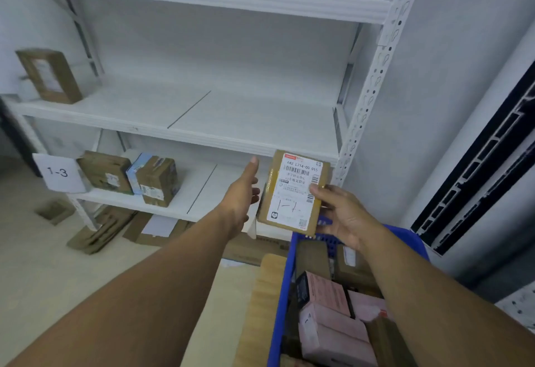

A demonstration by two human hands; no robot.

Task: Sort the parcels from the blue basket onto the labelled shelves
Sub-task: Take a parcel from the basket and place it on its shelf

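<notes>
My right hand (344,216) grips a small brown parcel (292,193) by its right edge, holding it upright above the far end of the blue basket (279,303). Its white shipping label faces me, with "1-1" handwritten on it. My left hand (241,193) is stretched out just left of the parcel, fingers straight, apart from it and pointing toward the lower shelf (202,190). The basket holds several pink and brown parcels (327,317).
White metal shelving fills the view. A "1-3" tag (58,172) hangs at the lower shelf's left, beside two brown boxes (130,177). One box (49,76) stands on the middle shelf (231,123). Flattened cardboard (101,230) lies on the floor. A wooden surface (260,308) sits left of the basket.
</notes>
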